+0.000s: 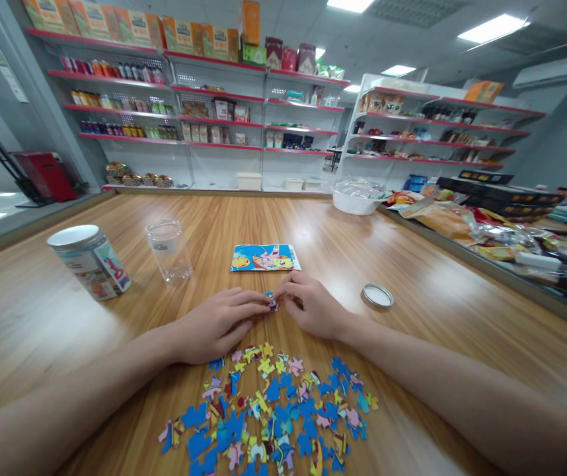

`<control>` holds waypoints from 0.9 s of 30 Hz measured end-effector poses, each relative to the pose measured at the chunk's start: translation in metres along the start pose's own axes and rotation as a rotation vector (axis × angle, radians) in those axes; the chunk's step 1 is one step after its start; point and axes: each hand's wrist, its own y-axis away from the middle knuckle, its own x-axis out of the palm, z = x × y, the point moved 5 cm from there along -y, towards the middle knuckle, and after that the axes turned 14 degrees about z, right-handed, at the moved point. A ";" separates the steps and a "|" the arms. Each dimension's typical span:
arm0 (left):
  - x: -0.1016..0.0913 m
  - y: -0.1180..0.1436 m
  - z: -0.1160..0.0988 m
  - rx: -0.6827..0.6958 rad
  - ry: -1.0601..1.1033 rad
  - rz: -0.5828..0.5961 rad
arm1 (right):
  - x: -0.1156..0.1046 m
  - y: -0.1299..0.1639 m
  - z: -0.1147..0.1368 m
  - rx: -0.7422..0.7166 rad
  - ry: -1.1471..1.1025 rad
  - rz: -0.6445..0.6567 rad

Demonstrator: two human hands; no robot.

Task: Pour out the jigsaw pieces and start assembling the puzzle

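Observation:
Both my hands rest on a wooden table (412,264) with their fingertips meeting. My left hand (217,324) and my right hand (313,307) pinch small puzzle pieces (272,303) between them, pressed together. Near me lies a loose heap of several blue, yellow and pink puzzle pieces (273,410). Beyond the hands lies a small cartoon picture card (265,258).
A clear empty jar (169,250) and a printed tin (91,261) stand at the left. A round metal lid (377,295) lies to the right. A white bowl (355,198) and piled snack packets (486,231) sit far right. Store shelves line the back.

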 end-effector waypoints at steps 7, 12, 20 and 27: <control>0.000 0.000 0.001 0.003 0.022 -0.003 | -0.003 0.002 -0.002 -0.014 -0.027 -0.004; 0.000 -0.001 0.003 -0.002 0.024 -0.002 | -0.005 0.005 0.002 -0.057 -0.043 0.005; 0.000 -0.003 0.003 -0.002 -0.001 -0.017 | -0.007 0.012 0.008 -0.100 -0.021 0.051; 0.000 -0.003 0.002 0.007 -0.036 -0.032 | -0.007 0.012 0.013 -0.124 -0.052 0.060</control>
